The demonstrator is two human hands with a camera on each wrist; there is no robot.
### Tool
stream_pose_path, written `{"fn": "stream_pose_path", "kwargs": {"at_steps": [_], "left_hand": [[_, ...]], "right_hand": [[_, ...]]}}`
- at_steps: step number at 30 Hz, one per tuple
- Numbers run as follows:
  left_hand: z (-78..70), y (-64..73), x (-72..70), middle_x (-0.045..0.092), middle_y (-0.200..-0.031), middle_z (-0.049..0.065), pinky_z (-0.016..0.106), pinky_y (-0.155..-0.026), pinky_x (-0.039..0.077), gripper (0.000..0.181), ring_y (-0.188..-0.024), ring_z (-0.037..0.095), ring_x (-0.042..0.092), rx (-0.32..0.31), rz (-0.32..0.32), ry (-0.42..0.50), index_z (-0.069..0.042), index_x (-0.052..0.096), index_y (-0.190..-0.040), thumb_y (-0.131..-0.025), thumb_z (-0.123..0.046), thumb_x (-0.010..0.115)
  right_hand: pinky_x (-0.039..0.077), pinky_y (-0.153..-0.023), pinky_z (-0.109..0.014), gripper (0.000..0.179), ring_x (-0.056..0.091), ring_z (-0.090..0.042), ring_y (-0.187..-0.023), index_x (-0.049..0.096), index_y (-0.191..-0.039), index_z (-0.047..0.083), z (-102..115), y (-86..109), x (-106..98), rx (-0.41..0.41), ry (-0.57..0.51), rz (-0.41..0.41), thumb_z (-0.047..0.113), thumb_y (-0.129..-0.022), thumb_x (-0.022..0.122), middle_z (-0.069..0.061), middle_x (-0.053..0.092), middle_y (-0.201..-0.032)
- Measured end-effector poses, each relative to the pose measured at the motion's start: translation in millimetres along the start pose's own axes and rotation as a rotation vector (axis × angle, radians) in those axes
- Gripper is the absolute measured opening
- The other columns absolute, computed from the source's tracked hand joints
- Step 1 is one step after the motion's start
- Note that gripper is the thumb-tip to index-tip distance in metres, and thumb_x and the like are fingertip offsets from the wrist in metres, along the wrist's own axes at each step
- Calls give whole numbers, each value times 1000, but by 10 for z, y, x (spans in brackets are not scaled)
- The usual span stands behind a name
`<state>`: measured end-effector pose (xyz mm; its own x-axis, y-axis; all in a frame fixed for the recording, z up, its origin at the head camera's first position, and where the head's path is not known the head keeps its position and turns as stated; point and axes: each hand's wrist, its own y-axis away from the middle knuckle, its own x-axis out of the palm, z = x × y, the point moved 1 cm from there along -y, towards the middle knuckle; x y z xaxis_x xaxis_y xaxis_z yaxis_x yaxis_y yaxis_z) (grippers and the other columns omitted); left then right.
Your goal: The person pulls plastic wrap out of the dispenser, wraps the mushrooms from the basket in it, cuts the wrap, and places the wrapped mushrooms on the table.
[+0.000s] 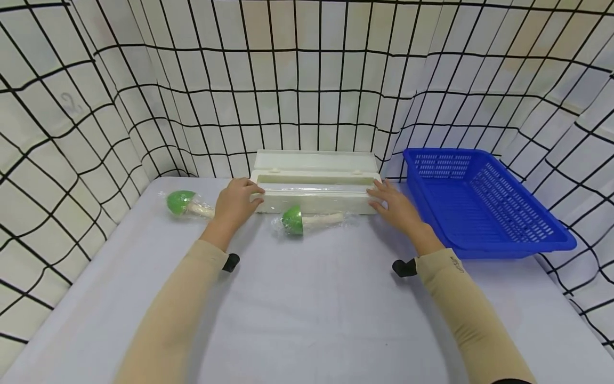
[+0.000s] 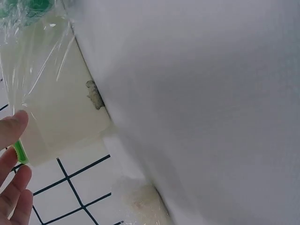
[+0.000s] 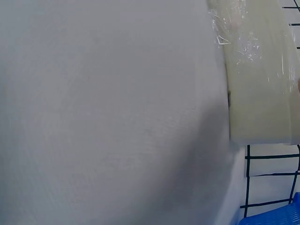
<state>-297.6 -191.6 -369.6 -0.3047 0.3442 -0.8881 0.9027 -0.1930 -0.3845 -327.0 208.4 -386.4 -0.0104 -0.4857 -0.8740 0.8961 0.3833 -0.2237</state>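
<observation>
A long white cling film dispenser (image 1: 318,205) stands at the back of the table with its lid (image 1: 314,160) raised. Clear cling film (image 2: 54,61) stretches over its front face. At the left end, my left hand (image 1: 236,202) grips the dispenser, thumb and fingers either side of a small green piece (image 2: 19,152). My right hand (image 1: 395,209) holds the opposite end, mostly outside its wrist view. Just in front lies a mushroom-shaped object (image 1: 318,219), green cap and pale stem, with film about it. Another green-capped one (image 1: 182,203), wrapped in film, lies left of my left hand.
A blue plastic basket (image 1: 484,213) stands close to my right hand. Black wire mesh (image 1: 297,90) encloses the back and both sides. White cloth (image 1: 312,309) covers the table.
</observation>
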Motion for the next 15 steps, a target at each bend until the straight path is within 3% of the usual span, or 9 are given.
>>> {"fn": "stream_pose_path", "kwargs": {"at_steps": [4,8,11,15], "left_hand": [[-23,17,14,69,-115,14,53,-84,55,13,-114,39,61,40,-88,-17,-5,79,-104,-91,-9,78],[-38,24,23,71,-112,13,52,-82,57,8,-110,38,63,73,-147,-12,-3,79,-95,-89,-7,80],[-43,26,25,71,-114,12,53,-81,56,6,-112,36,63,71,-144,-12,-3,79,-94,-89,-6,79],[-60,36,15,72,-116,10,53,-82,56,5,-115,35,61,79,-117,-31,-4,78,-94,-90,-6,78]], "right_hand": [[46,-104,-58,39,28,-36,-150,67,-134,4,26,1,30,-43,45,-83,24,-101,68,-13,44,-157],[52,-96,-55,35,40,-35,-144,73,-125,4,53,-14,47,-91,116,-150,22,-95,75,-13,55,-148],[53,-95,-53,32,50,-35,-137,74,-120,3,49,-43,68,-158,188,-203,19,-93,78,-13,63,-138],[57,-89,-49,22,64,-35,-119,76,-108,0,20,-97,101,-277,253,-332,11,-89,81,-14,73,-118]]}}
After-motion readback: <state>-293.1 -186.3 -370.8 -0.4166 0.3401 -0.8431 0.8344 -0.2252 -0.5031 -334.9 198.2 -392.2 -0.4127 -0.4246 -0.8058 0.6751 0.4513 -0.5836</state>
